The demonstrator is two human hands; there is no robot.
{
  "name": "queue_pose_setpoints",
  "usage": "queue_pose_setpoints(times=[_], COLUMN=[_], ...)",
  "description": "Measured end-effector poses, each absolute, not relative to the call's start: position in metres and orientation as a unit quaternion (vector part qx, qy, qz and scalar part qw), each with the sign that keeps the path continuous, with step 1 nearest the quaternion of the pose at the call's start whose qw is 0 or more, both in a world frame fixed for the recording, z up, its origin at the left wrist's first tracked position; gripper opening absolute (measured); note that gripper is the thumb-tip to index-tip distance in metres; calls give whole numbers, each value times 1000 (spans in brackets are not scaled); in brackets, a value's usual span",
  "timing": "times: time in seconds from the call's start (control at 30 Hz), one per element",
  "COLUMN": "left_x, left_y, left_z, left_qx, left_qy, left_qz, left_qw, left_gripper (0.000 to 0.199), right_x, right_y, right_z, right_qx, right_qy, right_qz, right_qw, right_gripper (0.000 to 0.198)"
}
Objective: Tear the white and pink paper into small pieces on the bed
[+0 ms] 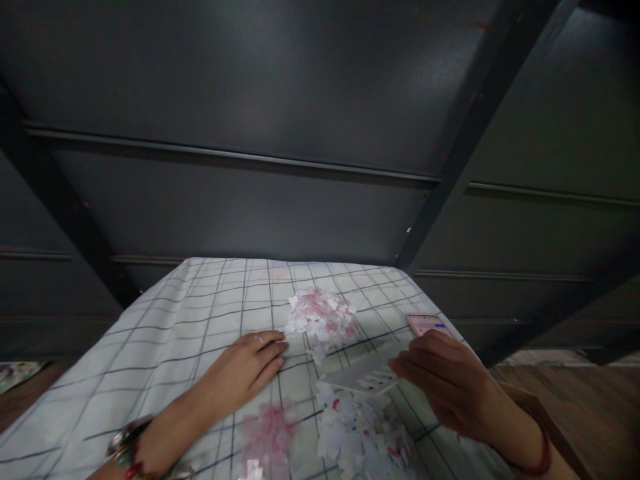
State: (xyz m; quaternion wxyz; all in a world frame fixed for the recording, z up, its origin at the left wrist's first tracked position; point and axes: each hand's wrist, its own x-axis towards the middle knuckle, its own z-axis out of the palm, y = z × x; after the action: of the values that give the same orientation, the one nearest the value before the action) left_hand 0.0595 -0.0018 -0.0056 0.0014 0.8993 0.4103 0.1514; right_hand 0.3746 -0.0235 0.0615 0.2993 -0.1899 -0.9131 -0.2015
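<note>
My left hand [253, 363], with a ring on one finger, lies on the checked cloth with its fingers stretched out. Its fingertips are close to a heap of small white and pink pieces [323, 313] that look like paper or film scraps. My right hand [447, 380] is closed in a pinch on the edge of a thin white slotted piece [363, 377], blurred, whose exact kind I cannot make out. Below that piece is a second heap of white scraps [365, 433] with some red marks. Pink see-through pieces [270, 430] lie nearer me, between my forearms.
A white cloth with dark grid lines [210, 313] covers the table. Beyond my right hand, a phone [427, 324] with a lit screen lies near the right edge. Dark metal panels [280, 207] stand right behind the table. Wooden floor [575, 400] shows at the right.
</note>
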Motion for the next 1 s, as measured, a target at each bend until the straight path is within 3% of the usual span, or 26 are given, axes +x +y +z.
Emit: queue_pose_setpoints(times=[0.27, 0.47, 1.0], left_x=[59, 58, 55], left_y=[0, 0, 0], left_z=[-8, -8, -9], left_qx=[901, 901, 899], left_qy=[408, 406, 401], left_qz=[148, 156, 173], left_qw=[5, 0, 14], left_gripper=[31, 28, 27], right_x=[387, 378, 378], right_y=[-17, -14, -23], right_z=[52, 53, 64], right_qx=[-234, -220, -203], right_qy=[-921, -905, -926], right_qz=[-182, -227, -144], right_qw=[253, 286, 284], right_gripper=[29, 30, 29])
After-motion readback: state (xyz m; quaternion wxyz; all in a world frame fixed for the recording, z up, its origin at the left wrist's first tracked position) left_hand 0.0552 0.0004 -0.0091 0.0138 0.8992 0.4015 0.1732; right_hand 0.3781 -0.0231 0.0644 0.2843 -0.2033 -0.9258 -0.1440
